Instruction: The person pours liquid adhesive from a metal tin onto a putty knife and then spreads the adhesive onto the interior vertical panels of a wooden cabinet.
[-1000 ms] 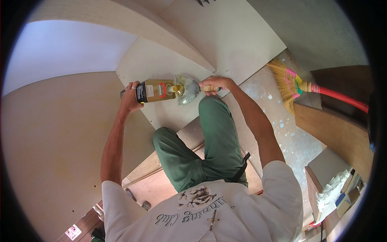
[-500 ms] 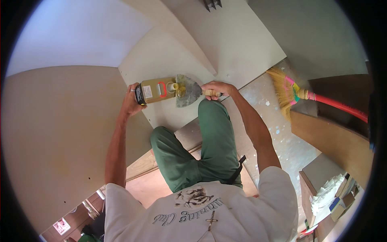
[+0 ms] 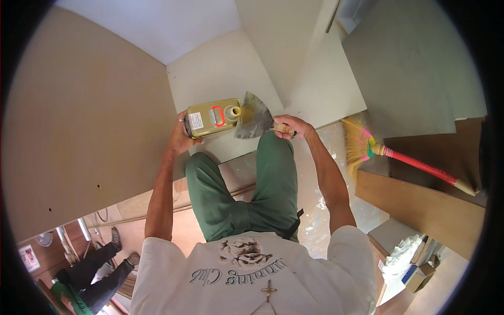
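Note:
My left hand point(image 3: 182, 137) is wrapped around the bottom end of a rectangular gold-coloured metal can point(image 3: 207, 108). The can is tipped on its side, with a red carry handle and an uncapped round spout point(image 3: 232, 112) turned to the right. In my right hand point(image 3: 295, 126) is a broad scraper, gripped by its wooden handle. Its wide, stained metal blade point(image 3: 257, 125) stands right beside the spout. A yellowish wet patch shows on the blade's edge nearest the can. Whether liquid is flowing from the spout, I cannot tell.
Pale boards point(image 3: 220, 65) form a corner around my hands, with a large panel point(image 3: 94, 121) at left. A red-handled straw broom point(image 3: 415, 164) lies at right beside a wooden board point(image 3: 420, 207). Another person's legs point(image 3: 97, 275) show at lower left.
The can has turned so its spout opening shows more, and the glossy yellow puddle on the blade shows less. The scraper's blade has tilted. The view has shifted, bringing another person's legs in.

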The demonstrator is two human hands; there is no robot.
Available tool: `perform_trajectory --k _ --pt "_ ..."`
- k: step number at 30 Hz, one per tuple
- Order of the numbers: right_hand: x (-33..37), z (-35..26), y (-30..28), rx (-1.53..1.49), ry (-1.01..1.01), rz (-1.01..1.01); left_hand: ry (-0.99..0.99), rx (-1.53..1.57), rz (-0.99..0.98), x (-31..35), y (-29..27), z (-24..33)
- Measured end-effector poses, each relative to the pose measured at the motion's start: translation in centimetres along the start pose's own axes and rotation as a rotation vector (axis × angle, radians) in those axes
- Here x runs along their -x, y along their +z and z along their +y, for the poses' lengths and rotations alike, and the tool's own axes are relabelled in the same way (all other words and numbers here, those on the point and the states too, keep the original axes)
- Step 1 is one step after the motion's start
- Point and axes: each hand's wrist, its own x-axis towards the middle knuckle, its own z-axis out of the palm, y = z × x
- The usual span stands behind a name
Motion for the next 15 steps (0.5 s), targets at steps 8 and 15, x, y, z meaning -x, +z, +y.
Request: perform_trajectory --k 8,15 --pt "-3.2 -2.8 4.0 -0.095 -0.002 0.056 0.055 0.174 0.179 3.9 -0.4 -3.1" --pt "-5.6 -2.8 7.7 -0.224 -0.010 0.016 0.293 0.690 0.232 5.1 2.3 -7.9"
